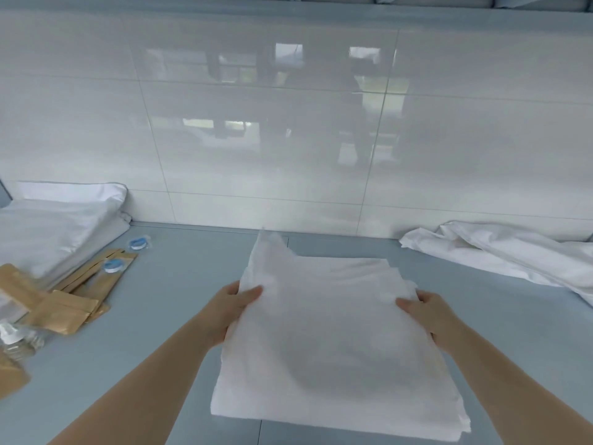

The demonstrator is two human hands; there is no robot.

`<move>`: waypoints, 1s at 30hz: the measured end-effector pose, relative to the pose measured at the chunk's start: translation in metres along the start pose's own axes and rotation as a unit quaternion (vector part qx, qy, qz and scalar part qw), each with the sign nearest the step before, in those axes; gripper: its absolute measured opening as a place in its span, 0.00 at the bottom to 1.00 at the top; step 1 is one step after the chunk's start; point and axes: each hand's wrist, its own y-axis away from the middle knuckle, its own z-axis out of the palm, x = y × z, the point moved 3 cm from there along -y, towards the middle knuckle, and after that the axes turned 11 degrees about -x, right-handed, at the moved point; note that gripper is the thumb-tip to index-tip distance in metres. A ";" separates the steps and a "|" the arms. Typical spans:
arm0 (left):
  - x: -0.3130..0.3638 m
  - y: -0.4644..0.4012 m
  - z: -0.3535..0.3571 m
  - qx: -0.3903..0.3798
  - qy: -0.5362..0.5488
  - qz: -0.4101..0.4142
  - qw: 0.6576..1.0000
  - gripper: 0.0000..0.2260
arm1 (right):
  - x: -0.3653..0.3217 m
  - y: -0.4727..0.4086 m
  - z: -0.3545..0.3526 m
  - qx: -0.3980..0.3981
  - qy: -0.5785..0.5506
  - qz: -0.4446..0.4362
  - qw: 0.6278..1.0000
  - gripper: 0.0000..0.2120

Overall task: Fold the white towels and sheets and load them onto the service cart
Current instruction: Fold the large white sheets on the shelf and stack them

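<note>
Head view: a grey-blue table stands against a glossy white tiled wall. At the near edge lies the folded white sheet; left hand and right hand each have a grip closed on its side edges, thumbs on top, apparently to keep the layers square for lifting.

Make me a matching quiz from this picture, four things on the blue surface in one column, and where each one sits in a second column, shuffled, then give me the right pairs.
Column one:
1. folded white sheet
2. crumpled white sheet
3. brown paper packets
4. stack of folded white linen

Column two:
A. far left, against the tiled wall
B. centre, held at its sides by the left hand and the right hand
C. far right, unfolded, by the wall
D. left, in front of the linen stack

Pairs: 1-B, 2-C, 3-D, 4-A
</note>
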 end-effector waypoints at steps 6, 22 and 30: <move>-0.018 -0.014 -0.015 0.092 -0.020 -0.054 0.994 0.13 | 0.022 -0.014 -0.003 0.026 -0.006 0.037 0.999 0.15; -0.017 0.062 -0.007 0.018 -0.070 -0.149 0.986 0.12 | 0.035 0.093 -0.012 -0.038 -0.016 0.114 0.993 0.07; -0.045 0.102 -0.010 0.075 -0.074 -0.174 0.979 0.15 | 0.067 0.131 0.004 -0.004 0.010 0.137 0.990 0.09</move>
